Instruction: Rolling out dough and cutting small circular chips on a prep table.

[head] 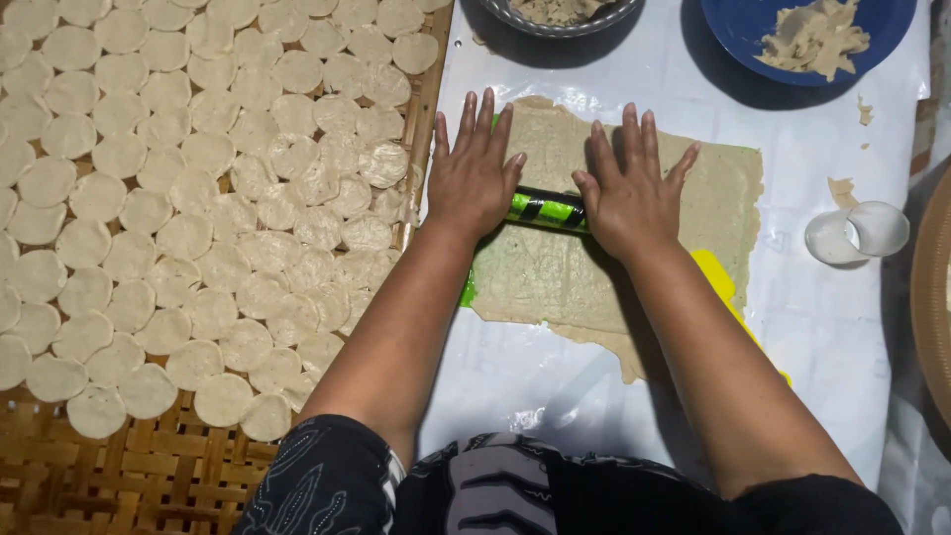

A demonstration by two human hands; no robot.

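Observation:
My left hand (473, 168) and my right hand (631, 188) lie flat, fingers spread, on a green and black roller (548, 209). The roller lies across a thin beige dough sheet (555, 277) spread on white plastic sheeting (822, 317). Both palms press on the roller's ends; only its middle shows between them. A yellow and green mat edge (718, 277) peeks out from under the dough.
A woven bamboo tray (149, 476) at left carries several rows of round dough discs (178, 198). A blue bowl (733, 30) with dough scraps and a grey bowl (515, 15) stand at the top. A clear ring cutter (857, 233) lies at right.

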